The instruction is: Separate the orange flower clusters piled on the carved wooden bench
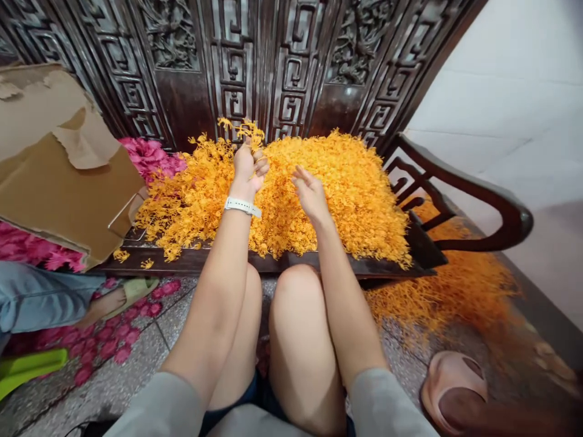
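My left hand (250, 162), with a white strap on the wrist, is raised over the heap and closed. From the top of its grip sticks a small bunch of orange artificial flower pieces (246, 130) with thin curled petals. To its right my right hand (311, 191) hovers above the heap, fingers stretched toward the left hand and nothing visible in them. Beneath both hands a big heap of the same orange flower pieces (359, 194) covers the dark wooden bench seat (214, 258).
A torn cardboard box (54, 188) stands at left beside pink petals (150, 159). The bench has a carved back (241, 67) and a curved armrest (483, 182). Orange strands (446, 291) and pink pieces (122, 331) lie on the floor. Another person's jeans-clad leg (40, 297) is at left.
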Demonstrator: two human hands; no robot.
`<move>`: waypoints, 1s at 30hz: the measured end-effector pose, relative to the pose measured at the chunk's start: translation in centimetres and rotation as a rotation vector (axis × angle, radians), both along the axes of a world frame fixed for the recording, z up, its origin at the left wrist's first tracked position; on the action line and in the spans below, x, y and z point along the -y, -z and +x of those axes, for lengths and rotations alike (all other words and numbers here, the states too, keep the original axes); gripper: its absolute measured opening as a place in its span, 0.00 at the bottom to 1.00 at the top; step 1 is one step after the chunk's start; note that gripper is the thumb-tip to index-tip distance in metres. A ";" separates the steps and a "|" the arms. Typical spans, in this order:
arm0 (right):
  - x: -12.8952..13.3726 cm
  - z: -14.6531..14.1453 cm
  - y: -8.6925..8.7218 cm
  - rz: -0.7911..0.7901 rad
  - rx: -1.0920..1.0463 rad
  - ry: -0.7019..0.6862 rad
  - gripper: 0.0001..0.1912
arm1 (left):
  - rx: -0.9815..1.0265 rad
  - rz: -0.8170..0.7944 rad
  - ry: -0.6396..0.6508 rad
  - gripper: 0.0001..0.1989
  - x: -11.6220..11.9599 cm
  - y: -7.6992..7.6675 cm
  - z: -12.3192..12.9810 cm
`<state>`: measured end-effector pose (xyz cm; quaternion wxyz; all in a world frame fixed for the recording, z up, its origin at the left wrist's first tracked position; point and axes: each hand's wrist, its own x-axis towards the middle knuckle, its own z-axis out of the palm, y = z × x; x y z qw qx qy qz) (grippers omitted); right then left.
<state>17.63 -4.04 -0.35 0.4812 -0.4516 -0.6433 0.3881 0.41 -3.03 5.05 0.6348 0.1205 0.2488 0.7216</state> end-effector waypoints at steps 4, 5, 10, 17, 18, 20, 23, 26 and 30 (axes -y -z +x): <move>2.0 -0.2 -1.3 -0.228 -0.380 -0.267 0.36 | -0.146 0.008 0.078 0.13 0.9 0.2 0.9; 2.5 -0.3 -1.7 -0.277 -0.399 -0.290 0.36 | -0.195 0.002 0.120 0.13 1.0 0.3 0.9; 3.2 0.2 -2.0 -0.393 -0.396 -0.251 0.29 | -0.410 -0.017 0.327 0.11 1.3 0.9 0.8; 2.9 0.3 -0.7 -0.233 -0.357 -0.310 0.19 | -0.483 -0.023 0.270 0.09 1.2 1.1 1.5; 2.8 0.3 -0.7 -0.190 -0.368 -0.257 0.18 | -0.489 -0.014 0.239 0.08 1.0 1.3 1.6; 2.5 0.0 -0.9 -0.083 -0.419 -0.104 0.17 | -0.483 -0.017 0.158 0.07 0.6 1.7 1.8; 2.8 -0.8 -1.5 0.086 -0.449 0.052 0.15 | -0.385 -0.088 0.049 0.08 -0.2 2.4 2.4; 3.8 -1.6 -2.0 0.221 -0.344 0.118 0.13 | -0.269 -0.151 0.004 0.10 -0.8 2.4 3.4; 5.5 -2.6 -2.7 0.284 -0.304 0.160 0.11 | -0.291 -0.177 -0.132 0.12 -1.4 1.8 4.8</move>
